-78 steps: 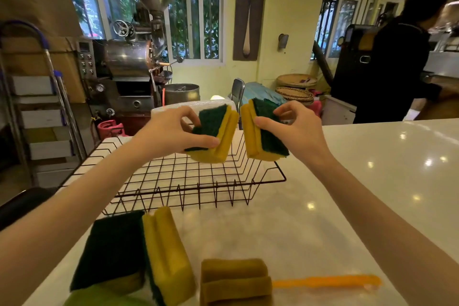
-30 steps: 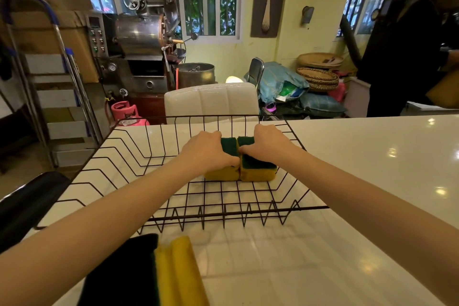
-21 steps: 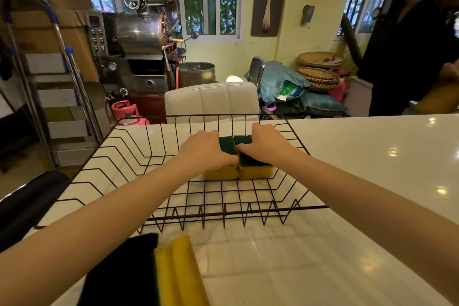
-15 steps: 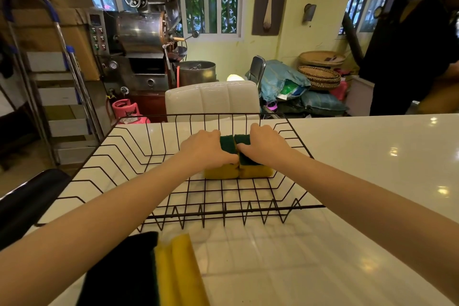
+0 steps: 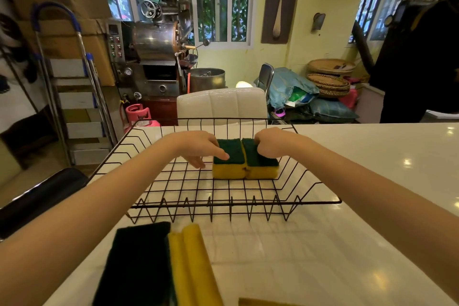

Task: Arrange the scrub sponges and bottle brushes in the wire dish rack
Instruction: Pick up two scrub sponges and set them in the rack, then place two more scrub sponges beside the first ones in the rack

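Two sponges lie side by side, touching, green face up, on the floor of the wire rack. The left hand is open, fingertips on one; the right hand curls over the other. More sponges wait on the bench; no brushes show.

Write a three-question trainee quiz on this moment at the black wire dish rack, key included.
1. True or false: the two yellow sponges with green scrub tops lie side by side, touching, in the black wire dish rack.
2. Which hand covers more of its sponge: left hand or right hand?
3. Where do the other yellow-and-green sponges lie?

Key: 1. True. 2. Right. 3. On the white counter, nearer the person than the rack.
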A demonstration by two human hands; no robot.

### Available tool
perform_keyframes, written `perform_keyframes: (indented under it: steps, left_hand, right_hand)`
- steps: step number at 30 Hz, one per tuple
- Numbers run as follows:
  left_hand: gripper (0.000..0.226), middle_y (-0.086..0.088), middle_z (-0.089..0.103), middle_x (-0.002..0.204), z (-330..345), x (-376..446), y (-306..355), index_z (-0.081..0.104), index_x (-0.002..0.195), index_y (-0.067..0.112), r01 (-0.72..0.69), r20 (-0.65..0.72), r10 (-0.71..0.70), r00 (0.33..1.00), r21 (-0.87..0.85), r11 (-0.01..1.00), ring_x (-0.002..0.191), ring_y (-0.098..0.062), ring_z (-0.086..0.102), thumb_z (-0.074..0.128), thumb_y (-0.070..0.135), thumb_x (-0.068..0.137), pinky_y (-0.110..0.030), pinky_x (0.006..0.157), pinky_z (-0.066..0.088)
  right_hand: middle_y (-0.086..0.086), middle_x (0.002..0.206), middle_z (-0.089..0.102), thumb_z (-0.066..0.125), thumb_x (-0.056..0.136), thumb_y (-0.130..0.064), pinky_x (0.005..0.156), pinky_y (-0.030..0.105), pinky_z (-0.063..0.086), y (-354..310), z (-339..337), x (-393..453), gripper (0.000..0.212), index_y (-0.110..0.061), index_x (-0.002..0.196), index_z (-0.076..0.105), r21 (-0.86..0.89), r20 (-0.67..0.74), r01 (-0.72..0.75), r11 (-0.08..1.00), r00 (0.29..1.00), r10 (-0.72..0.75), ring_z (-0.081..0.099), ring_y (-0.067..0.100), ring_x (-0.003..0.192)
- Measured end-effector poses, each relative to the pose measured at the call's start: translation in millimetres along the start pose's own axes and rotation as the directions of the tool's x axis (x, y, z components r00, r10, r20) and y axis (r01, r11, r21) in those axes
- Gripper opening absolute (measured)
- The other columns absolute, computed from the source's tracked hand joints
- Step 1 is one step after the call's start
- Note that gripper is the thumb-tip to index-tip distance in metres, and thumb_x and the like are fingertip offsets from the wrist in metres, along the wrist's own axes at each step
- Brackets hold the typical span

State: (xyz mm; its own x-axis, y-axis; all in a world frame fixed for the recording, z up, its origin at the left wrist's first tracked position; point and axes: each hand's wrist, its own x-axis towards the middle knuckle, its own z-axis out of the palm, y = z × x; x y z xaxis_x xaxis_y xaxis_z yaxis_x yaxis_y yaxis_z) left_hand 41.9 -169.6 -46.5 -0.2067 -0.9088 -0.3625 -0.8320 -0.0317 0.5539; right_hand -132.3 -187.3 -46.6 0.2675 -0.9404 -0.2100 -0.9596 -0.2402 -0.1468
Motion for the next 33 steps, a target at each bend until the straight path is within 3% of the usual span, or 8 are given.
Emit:
perform_keyframes:
  steps: [5, 9, 13, 18, 22, 26, 30, 33]
  left_hand:
    - [0.045, -0.004, 0.048, 0.134, -1.6, -49.7, -5.1, 0.044, 0.126, 0.024, -0.210, -0.166, 0.218, 0.962, 0.060, 0.976, 0.112, -0.016, 0.050, 0.054, 0.036, 0.084, -0.032, 0.093, 0.044]
    - [0.040, 0.013, 0.051, 0.123, 11.2, -104.2, -16.8, 0.045, 0.118, 0.037, -0.372, -0.329, 0.360, 0.873, 0.029, 0.928, 0.110, 0.000, 0.050, 0.059, 0.036, 0.080, -0.018, 0.085, 0.042]
    - [0.065, 0.030, 0.039, 0.123, 33.1, -148.2, -31.7, 0.035, 0.125, 0.045, -0.378, -0.395, 0.394, 0.830, 0.123, 0.918, 0.114, 0.011, 0.039, 0.065, 0.051, 0.068, -0.012, 0.088, 0.032]
    - [0.071, 0.043, 0.028, 0.131, 55.3, -184.8, -47.8, 0.022, 0.121, 0.061, -0.420, -0.345, 0.439, 0.830, 0.131, 0.898, 0.123, 0.020, 0.026, 0.062, 0.060, 0.062, 0.000, 0.093, 0.027]
    - [0.054, 0.030, 0.048, 0.124, 67.9, -197.7, -65.4, 0.045, 0.116, 0.047, -0.396, -0.314, 0.387, 0.867, 0.035, 0.917, 0.117, 0.009, 0.043, 0.062, 0.055, 0.065, -0.010, 0.097, 0.038]
    - [0.041, 0.014, 0.061, 0.110, 78.0, -194.0, -80.7, 0.059, 0.105, 0.035, -0.395, -0.334, 0.369, 0.867, -0.011, 0.919, 0.108, -0.004, 0.054, 0.064, 0.049, 0.066, -0.024, 0.092, 0.046]
    - [0.045, 0.018, 0.053, 0.120, 81.0, -184.9, -92.7, 0.057, 0.103, 0.038, -0.338, -0.333, 0.331, 0.883, 0.037, 0.940, 0.112, 0.004, 0.046, 0.065, 0.054, 0.061, -0.021, 0.095, 0.043]
    - [0.051, 0.017, 0.041, 0.133, 81.2, -180.2, -96.1, 0.052, 0.105, 0.041, -0.284, -0.292, 0.298, 0.909, 0.089, 0.955, 0.119, 0.007, 0.036, 0.067, 0.056, 0.058, -0.013, 0.097, 0.036]
  right_hand:
    - [0.012, 0.133, 0.050, 0.050, 0.090, -0.022, 0.084, 0.027, 0.037, -16.9, 2.7, -26.9, 0.046, -0.012, 0.133, 0.039, 0.151, -0.193, 0.188, 0.971, 0.968, -0.157, 0.049, 0.026, 0.118]
    - [0.004, 0.141, 0.042, 0.053, 0.089, -0.027, 0.094, 0.027, 0.035, -41.2, 8.0, -70.4, 0.053, -0.020, 0.137, 0.032, 0.257, -0.411, 0.448, 0.856, 0.852, -0.323, 0.042, 0.019, 0.126]
    - [-0.002, 0.147, 0.035, 0.053, 0.088, -0.032, 0.105, 0.030, 0.032, -61.8, 24.4, -111.1, 0.058, -0.027, 0.140, 0.026, 0.252, -0.488, 0.572, 0.781, 0.772, -0.408, 0.032, 0.013, 0.134]
    - [-0.011, 0.151, 0.026, 0.054, 0.086, -0.039, 0.109, 0.026, 0.023, -79.4, 48.0, -138.9, 0.067, -0.032, 0.142, 0.018, 0.255, -0.440, 0.678, 0.689, 0.716, -0.542, 0.021, 0.006, 0.137]
    - [-0.015, 0.151, 0.021, 0.055, 0.083, -0.047, 0.110, 0.026, 0.022, -81.7, 64.9, -153.1, 0.073, -0.038, 0.142, 0.012, 0.248, -0.354, 0.702, 0.667, 0.707, -0.612, 0.017, 0.002, 0.137]
    - [-0.015, 0.154, 0.008, 0.051, 0.079, -0.061, 0.113, 0.025, 0.011, -80.6, 80.1, -159.9, 0.081, -0.039, 0.143, 0.007, 0.041, -0.216, 0.743, 0.668, 0.659, -0.720, 0.003, 0.001, 0.139]
    - [-0.015, 0.156, -0.006, 0.046, 0.075, -0.070, 0.115, 0.034, 0.003, -78.3, 87.1, -160.5, 0.083, -0.041, 0.142, 0.008, -0.006, -0.029, 0.708, 0.707, 0.706, -0.707, -0.013, 0.004, 0.140]
    - [-0.013, 0.156, -0.007, 0.049, 0.074, -0.068, 0.116, 0.040, 0.007, -74.4, 86.4, -157.2, 0.075, -0.043, 0.138, 0.018, -0.004, -0.004, 0.690, 0.724, 0.724, -0.690, -0.015, 0.009, 0.141]
